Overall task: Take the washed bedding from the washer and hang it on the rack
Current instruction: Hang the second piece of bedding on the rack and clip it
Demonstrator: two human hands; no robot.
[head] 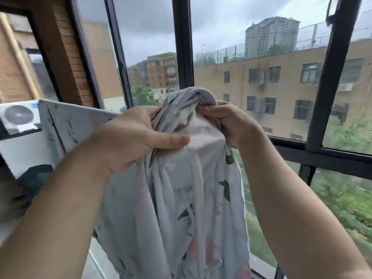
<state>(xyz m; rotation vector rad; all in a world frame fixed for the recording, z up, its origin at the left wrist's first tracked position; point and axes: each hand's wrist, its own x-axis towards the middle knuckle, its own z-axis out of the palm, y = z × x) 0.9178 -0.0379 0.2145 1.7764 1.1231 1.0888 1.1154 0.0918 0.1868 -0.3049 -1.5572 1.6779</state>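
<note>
- Sheet (181, 198): pale grey with a leaf and faint pink flower print. It is bunched at the top and held up centre-frame, near side of the window, hanging straight down in folds.
- The sheet's lower end is cut off by the bottom edge, so its full length can't be seen.
- Left hand (136, 137): grasps the bunched top from the left, thumb laid across the front. The fingers are hidden behind the folds.
- Right hand (229, 121): fingers curled round the top of the bunch from the right, pinching the fabric. The palm is mostly turned away.
- Both forearms run in from the bottom corners, elbows out of frame.
- Pale flat panel (76, 125), left of the sheet: same sort of leaf print, part hidden behind the left forearm. Cloth or board, can't tell. Below it is a dark blurred shape, unreadable.
- Air-conditioner unit (19, 116): far left, blurred.
- Window frame (182, 47): black bars just behind the sheet, with a horizontal rail to the right of the right hand.
- Open room: free space to the right of the sheet, in front of the glass. The left is crowded by the panel.
- Outside, far off: yellow building (281, 81), with trees (342, 194) below it.
</note>
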